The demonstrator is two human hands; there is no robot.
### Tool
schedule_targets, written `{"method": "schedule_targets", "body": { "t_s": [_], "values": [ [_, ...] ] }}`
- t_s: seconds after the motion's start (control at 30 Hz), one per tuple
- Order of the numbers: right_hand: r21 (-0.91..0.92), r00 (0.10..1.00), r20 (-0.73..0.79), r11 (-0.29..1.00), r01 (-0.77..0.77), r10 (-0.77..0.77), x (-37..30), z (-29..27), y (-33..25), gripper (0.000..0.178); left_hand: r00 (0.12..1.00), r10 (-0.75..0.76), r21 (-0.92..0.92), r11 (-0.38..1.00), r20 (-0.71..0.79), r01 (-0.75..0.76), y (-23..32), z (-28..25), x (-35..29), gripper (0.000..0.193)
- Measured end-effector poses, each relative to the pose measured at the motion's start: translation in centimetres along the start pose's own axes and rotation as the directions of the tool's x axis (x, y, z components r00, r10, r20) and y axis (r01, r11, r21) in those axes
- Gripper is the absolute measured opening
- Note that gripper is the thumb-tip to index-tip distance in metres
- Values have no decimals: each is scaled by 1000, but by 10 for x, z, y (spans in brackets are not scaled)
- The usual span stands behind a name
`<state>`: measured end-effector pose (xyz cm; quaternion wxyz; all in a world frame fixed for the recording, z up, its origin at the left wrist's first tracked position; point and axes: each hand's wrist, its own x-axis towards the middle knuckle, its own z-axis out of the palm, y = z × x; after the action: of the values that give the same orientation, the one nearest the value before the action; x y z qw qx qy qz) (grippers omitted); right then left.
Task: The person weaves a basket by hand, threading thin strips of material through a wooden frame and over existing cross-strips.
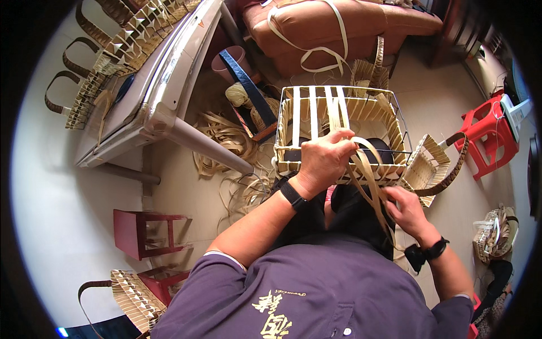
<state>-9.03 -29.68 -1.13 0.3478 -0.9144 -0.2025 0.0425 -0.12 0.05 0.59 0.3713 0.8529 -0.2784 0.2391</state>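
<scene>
A rectangular wire-framed basket (392,121) of pale woven strips rests on my lap. Several flat cream strips (313,116) run side by side across the left part of its opening. At the near rim, my left hand (326,161) is closed, its thumb and fingers pinching a long tan weaving strip (368,167). From there the strip loops to the right and hangs down in more than one length. Lower and to the right, my right hand (405,210) is closed on the hanging part of the strip. My left fingers cover the spot where the strip meets the rim.
Right of the basket lies a smaller handled basket (427,164); beyond it stands a red stool (491,135). A metal-legged table (180,62) bearing baskets is at left. Coiled strips (226,138) lie on the floor. A brown sofa (361,28) stands behind, a dark red stool (130,233) lower left.
</scene>
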Motion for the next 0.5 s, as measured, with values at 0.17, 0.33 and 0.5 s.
{"method": "schedule_targets", "body": {
  "t_s": [0.17,0.33,0.5],
  "values": [
    [-335,876,-388,929,154,-285,59,-1,-45,26,1000,-29,-16,999,2,29,-3,0,-2,7],
    [-286,813,-410,905,316,-413,49,0,-39,17,1000,2,-28,1000,-27,-2,-2,2,-2,8],
    [-454,769,-378,827,331,-516,44,-1,-49,24,999,39,-16,999,-37,-40,-4,7,-1,6]
  ]
}}
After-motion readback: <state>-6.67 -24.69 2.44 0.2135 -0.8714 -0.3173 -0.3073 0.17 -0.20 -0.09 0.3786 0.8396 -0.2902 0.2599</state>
